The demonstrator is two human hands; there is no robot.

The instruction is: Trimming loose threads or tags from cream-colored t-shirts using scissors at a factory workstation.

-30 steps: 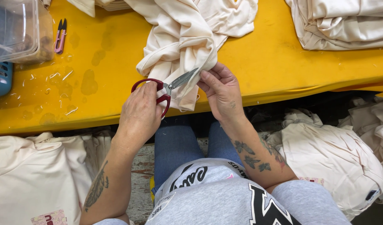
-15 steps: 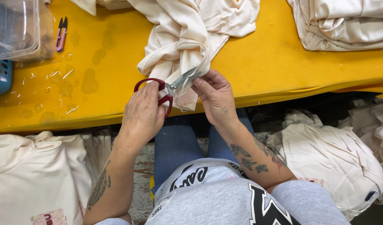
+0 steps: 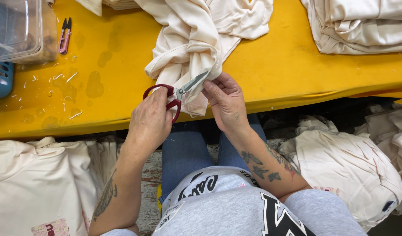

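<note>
A cream garment (image 3: pixel 196 35) lies bunched on the yellow table (image 3: pixel 271 74) and hangs over its front edge. My left hand (image 3: pixel 150 120) grips red-handled scissors (image 3: pixel 177 94), their blades angled up and right against the fabric. My right hand (image 3: pixel 227 102) pinches the cloth right beside the blade tips, holding a fold taut at the table's edge.
Small pink thread snips (image 3: pixel 64 36) lie at the back left near a clear plastic box (image 3: pixel 21 28) and a blue basket (image 3: pixel 0 78). Thread scraps (image 3: pixel 65 81) dot the table. Folded cream garments (image 3: pixel 362 26) sit back right; more cream piles (image 3: pixel 349 161) lie on the floor either side.
My right hand has shifted slightly left, closer to the scissor tips. The scissors stay at the fabric's edge in my left hand.
</note>
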